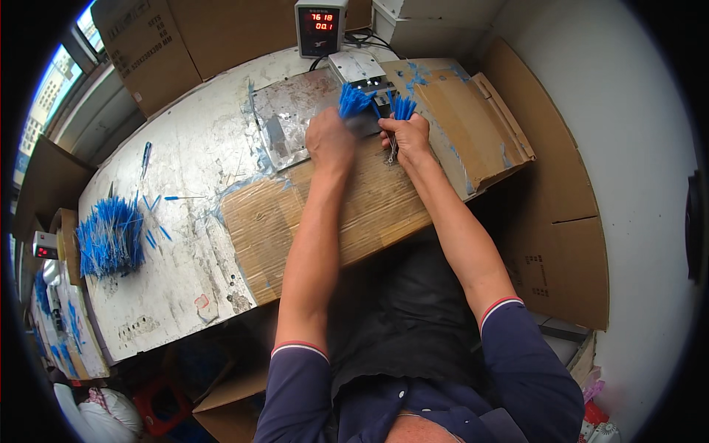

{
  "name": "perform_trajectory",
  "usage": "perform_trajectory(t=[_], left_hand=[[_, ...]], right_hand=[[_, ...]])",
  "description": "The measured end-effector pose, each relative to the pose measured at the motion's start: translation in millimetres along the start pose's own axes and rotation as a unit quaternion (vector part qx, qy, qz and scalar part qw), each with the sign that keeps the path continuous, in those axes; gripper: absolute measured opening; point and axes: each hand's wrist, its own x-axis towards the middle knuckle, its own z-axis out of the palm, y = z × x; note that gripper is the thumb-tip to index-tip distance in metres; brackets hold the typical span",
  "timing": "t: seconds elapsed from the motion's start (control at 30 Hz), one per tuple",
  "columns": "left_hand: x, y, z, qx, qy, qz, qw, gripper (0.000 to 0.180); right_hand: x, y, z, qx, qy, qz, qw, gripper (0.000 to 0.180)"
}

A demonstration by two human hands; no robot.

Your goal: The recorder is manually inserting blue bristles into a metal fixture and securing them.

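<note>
My left hand [330, 140], slightly smeared by motion, is closed round a bunch of thin blue wire-stemmed brushes [354, 100], their blue ends fanning out above my fingers. To its right, my right hand [408, 138] grips a smaller bunch of the same blue brushes [403, 108]; their bare wire stems hang below the fist. A single blue piece slants between the two hands. Both hands are just in front of a small metal machine [358, 68], whose working part is partly hidden by the brushes.
A box with a red digital display [321, 28] stands behind the machine. Taped cardboard [325, 221] covers the near table edge, and a cardboard piece [465, 122] lies at right. A big pile of blue brushes [111, 236], several loose ones and a pen [146, 159] lie at left.
</note>
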Motion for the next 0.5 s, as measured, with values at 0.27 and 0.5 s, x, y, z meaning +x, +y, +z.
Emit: perform_trajectory(t=[0.27, 0.5], left_hand=[[4, -2, -5, -0.020, 0.041, -0.092, 0.995, 0.012], [5, -4, -3, -0.058, 0.086, -0.068, 0.992, 0.011]], right_hand=[[3, -1, 9, -0.021, 0.012, -0.004, 1.000, 0.019], [8, -1, 18, -0.076, 0.025, -0.029, 0.996, 0.019]])
